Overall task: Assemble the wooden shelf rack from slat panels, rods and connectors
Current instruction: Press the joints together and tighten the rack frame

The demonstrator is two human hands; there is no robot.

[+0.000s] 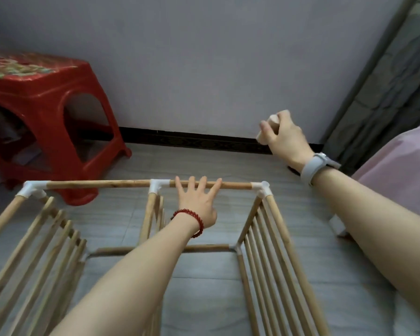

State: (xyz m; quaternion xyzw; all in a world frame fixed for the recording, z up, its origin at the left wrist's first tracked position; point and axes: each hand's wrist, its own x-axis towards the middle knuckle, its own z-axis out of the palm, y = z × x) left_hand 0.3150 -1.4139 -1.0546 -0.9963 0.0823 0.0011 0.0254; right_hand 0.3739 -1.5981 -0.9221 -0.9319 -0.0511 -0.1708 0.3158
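Note:
The partly built wooden rack stands on the floor. Its top rod [102, 184] runs left to right through three white connectors: a left corner one [33, 189], a middle one [157, 186] and a right corner one [262, 189]. Slat panels hang down on the left [46, 243], in the middle [153, 214] and on the right [264, 251]. A lower rod [204, 248] crosses near the floor. My left hand [198, 202] rests its straight fingers over the top rod, right of the middle connector. My right hand [284, 134] is raised above the right corner and grips a short wooden rod [273, 120].
A red plastic stool [46, 112] stands at the left against the grey wall. A dark baseboard [192, 139] runs along the wall. A grey bed frame [386, 93] and pink bedding [398, 170] lie at the right. A small white piece [337, 225] sits on the floor by my right forearm.

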